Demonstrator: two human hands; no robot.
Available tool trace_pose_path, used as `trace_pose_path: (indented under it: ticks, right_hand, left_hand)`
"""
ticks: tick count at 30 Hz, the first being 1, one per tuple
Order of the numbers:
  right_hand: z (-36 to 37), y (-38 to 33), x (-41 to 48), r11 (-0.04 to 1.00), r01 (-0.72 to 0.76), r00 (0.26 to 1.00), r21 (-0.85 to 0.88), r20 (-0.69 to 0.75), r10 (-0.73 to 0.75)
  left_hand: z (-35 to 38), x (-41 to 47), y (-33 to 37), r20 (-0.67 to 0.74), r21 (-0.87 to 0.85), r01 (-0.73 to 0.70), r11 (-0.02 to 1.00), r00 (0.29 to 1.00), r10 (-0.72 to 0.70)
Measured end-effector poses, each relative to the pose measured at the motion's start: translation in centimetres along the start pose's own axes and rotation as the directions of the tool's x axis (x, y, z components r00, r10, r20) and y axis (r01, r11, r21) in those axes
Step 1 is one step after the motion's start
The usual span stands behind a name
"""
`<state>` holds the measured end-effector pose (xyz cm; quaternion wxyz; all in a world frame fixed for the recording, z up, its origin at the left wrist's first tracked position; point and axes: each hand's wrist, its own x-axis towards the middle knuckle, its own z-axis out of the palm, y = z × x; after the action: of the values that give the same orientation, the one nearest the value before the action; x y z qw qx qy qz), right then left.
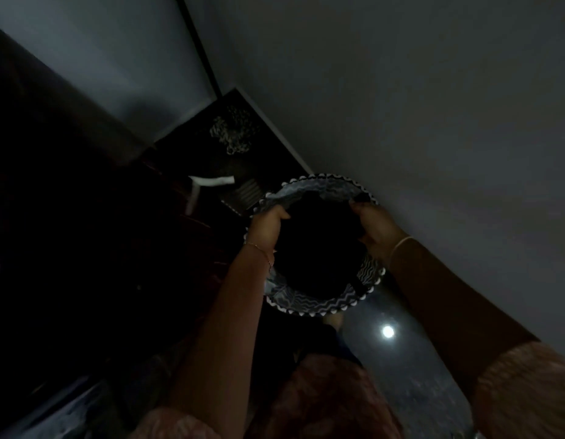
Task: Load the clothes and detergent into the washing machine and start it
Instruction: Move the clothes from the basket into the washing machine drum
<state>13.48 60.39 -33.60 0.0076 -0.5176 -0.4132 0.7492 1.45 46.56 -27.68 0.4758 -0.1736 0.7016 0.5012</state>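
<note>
poor light is noted throughout. a round basket (309, 304) with a wavy-patterned lining and scalloped rim is seen close beside a grey wall (401, 106). its rim is gripped at one side by the left hand (268, 223) and at the opposite side by the right hand (374, 229), fingers curled over the edge. dark clothes (319, 248) are contained in the basket. whether the basket rests on the glossy floor (411, 353) cannot be told. a patterned cloth (233, 131) lies well apart.

Both hands, left hand (268, 224) and right hand (374, 228), grip dark clothes (319, 245) inside a patterned basket (309, 304).
</note>
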Motion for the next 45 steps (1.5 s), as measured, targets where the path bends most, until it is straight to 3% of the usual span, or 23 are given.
trace_pose_path:
  ticks: [4, 7, 14, 17, 20, 23, 32, 37, 41, 45]
  right_hand:
    - [0.9, -2.7, -5.8, 0.994, 0.104, 0.991, -0.038, -0.077, -0.106]
    - [0.8, -4.2, -10.5, 0.982, 0.179, 0.982, -0.066, -0.056, -0.183]
    - [0.1, -6.7, -19.1, 0.966, 0.254, 0.964, -0.052, -0.062, -0.257]
    - [0.8, -7.1, -22.7, 0.935, 0.309, 0.951, -0.173, 0.033, -0.308]
    - [1.6, -7.5, -25.0, 0.83, 0.372, 0.922, -0.417, 0.268, -0.279]
    - [2.7, -8.0, -25.9, 0.731, 0.452, 0.883, -0.511, 0.374, -0.284]
    - [4.8, -8.7, -29.2, 0.666, 0.637, 0.771, -0.389, 0.295, -0.565]
    - [5.0, -9.0, -31.8, 0.615, 0.7, 0.713, -0.363, 0.311, -0.628]
    - [4.7, -9.9, -33.2, 0.522, 0.709, 0.69, -0.473, 0.313, -0.653]
    - [4.7, -10.0, -34.0, 0.422, 0.726, 0.647, -0.543, 0.33, -0.688]
  left_hand:
    - [-0.8, -5.8, 2.1, 0.023, -0.051, 0.004, 0.999, 1.0, -0.003]
    - [-1.6, -9.8, 3.7, 0.094, -0.075, -0.009, 0.997, 0.995, 0.016]
    - [-2.0, -17.3, 5.7, 0.15, 0.14, -0.227, 0.964, 0.967, 0.206]
    - [-1.8, -21.0, 6.5, 0.194, 0.213, -0.342, 0.915, 0.933, 0.304]
    - [-1.1, -24.7, 8.0, 0.21, 0.206, -0.436, 0.876, 0.894, 0.395]
    - [-0.9, -28.3, 9.8, 0.215, 0.12, -0.5, 0.858, 0.857, 0.469]
    - [0.5, -37.1, 12.1, 0.213, -0.117, -0.609, 0.785, 0.756, 0.618]
    - [0.7, -40.7, 11.2, 0.194, -0.362, -0.601, 0.712, 0.699, 0.688]
    - [-0.6, -43.0, 10.6, 0.17, -0.536, -0.544, 0.646, 0.68, 0.713]
    - [-1.7, -44.4, 11.1, 0.137, -0.604, -0.543, 0.583, 0.65, 0.748]
